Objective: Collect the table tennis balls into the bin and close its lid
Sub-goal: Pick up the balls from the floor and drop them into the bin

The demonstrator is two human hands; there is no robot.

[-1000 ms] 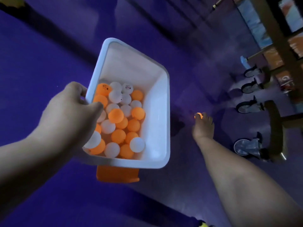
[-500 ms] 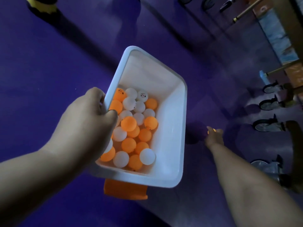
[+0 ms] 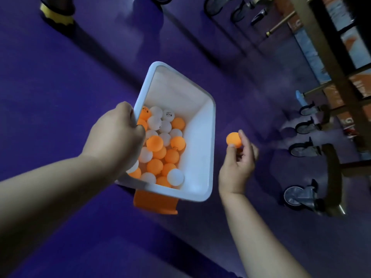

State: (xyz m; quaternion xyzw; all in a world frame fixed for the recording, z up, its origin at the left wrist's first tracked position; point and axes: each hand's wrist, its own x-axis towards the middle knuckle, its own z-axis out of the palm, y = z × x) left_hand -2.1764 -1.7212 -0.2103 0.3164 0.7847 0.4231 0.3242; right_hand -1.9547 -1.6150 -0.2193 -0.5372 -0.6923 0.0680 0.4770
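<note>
While our left grip point(image 3: 118, 137) clamps white bin point(image 3: 208, 149) rim, frame centre, right grip point(image 3: 236, 167) pinches orange ball point(image 3: 233, 139) beside it; bin part-full, lid point(image 3: 155, 203) not yet closed.

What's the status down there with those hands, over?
Left hand grips the white bin by its rim. Right hand pinches an orange ball beside it. Bin open, part full; path clear.
</note>
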